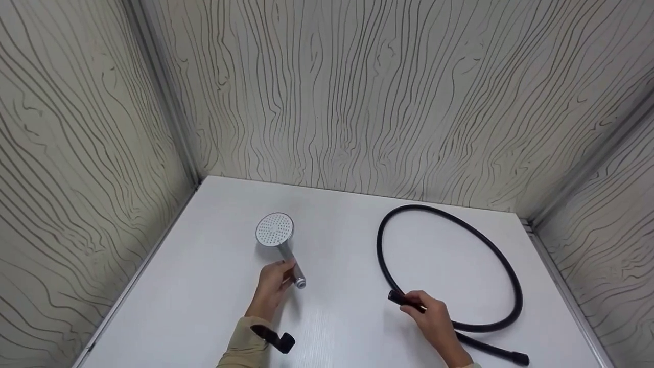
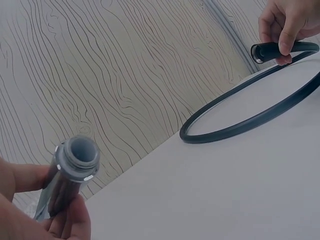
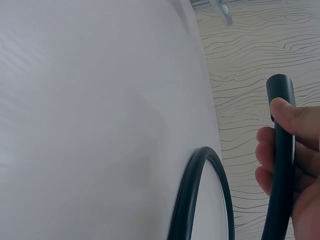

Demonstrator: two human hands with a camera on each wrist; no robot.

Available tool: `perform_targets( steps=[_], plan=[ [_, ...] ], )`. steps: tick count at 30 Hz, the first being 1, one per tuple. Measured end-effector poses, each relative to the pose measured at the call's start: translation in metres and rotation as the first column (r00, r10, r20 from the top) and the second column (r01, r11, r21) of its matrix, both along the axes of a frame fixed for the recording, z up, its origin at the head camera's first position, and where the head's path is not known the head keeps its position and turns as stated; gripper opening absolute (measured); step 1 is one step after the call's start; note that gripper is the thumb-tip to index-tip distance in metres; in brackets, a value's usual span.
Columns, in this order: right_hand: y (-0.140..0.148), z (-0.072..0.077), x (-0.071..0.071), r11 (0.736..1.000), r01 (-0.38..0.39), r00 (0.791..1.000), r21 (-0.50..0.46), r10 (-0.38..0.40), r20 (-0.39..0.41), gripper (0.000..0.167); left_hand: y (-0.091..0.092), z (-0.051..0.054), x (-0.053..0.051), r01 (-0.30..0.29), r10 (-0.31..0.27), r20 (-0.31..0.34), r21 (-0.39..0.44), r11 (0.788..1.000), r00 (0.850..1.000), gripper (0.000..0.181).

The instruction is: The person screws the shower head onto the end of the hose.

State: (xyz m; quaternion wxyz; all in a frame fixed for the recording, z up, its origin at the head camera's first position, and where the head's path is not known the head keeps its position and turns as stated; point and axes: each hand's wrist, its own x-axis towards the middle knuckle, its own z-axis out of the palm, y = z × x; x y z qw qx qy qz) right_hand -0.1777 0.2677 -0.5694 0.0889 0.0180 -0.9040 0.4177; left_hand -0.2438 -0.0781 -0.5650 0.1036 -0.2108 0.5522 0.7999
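A chrome handheld shower head (image 1: 275, 229) with a round, dotted spray face is gripped by its handle in my left hand (image 1: 272, 282). Its threaded connector end (image 2: 82, 156) shows bare in the left wrist view, pointing toward the camera. My right hand (image 1: 430, 313) pinches a black shower hose (image 1: 512, 276) near one end, thumb on one side and fingers curled round the other. That hose end (image 3: 280, 87) sticks out past the thumb, apart from the shower head. The rest of the hose loops over the table on the right.
The white table (image 1: 214, 312) is enclosed by wood-grain patterned panels (image 1: 327, 102) at the back and both sides. The hose's other end (image 1: 520, 358) lies near the front right. A black strap with a camera mount (image 1: 276, 338) sits on my left wrist.
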Motion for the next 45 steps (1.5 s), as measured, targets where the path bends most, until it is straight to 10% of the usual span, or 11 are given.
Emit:
perform_targets(
  steps=[26, 45],
  plan=[
    [-0.006, 0.01, -0.007, 0.999, -0.04, 0.99, 0.014, 0.041, -0.136, 0.023, 0.011, 0.008, -0.002, 0.0, 0.001, 0.029, -0.032, 0.999, 1.0, 0.044],
    [-0.022, 0.008, -0.016, 0.99, -0.105, 0.926, 0.09, 0.13, -0.353, 0.025, 0.017, 0.015, 0.001, 0.032, -0.031, -0.032, 0.043, 0.999, 0.999, 0.04]
  ],
)
